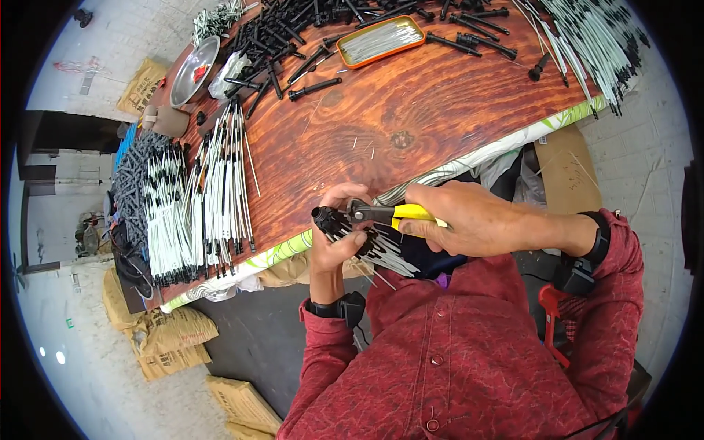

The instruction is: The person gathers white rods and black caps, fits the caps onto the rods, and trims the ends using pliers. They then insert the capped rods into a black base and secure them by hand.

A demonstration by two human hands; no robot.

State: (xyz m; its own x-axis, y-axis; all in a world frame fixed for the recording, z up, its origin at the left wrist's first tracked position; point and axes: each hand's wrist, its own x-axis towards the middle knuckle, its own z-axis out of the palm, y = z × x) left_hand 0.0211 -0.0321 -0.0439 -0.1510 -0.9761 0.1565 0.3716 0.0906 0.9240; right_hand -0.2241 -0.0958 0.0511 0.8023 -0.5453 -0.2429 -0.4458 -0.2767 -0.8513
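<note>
My left hand (pixel 327 253) is closed around a black hub (pixel 328 221) with a bundle of thin white rods (pixel 387 254) fanning out of it, much like an umbrella's rib frame. It is held over my lap, just off the table's front edge. In my right hand (pixel 466 214) is a pair of yellow-handled pliers (pixel 412 213), gripped by the handles. The dark jaws of the pliers meet the bundle beside the hub, near my left fingertips. Whether the jaws are closed on a wire cannot be made out.
The red-brown wooden table (pixel 315 161) bears a pile of black tubular parts (pixel 293 26), an orange-rimmed tray (pixel 389 56) of thin pale wires, and a metal bowl (pixel 183 86). White rod bundles lie at left (pixel 224 198) and far right (pixel 598 48). Brown sacks (pixel 176 330) rest on the floor.
</note>
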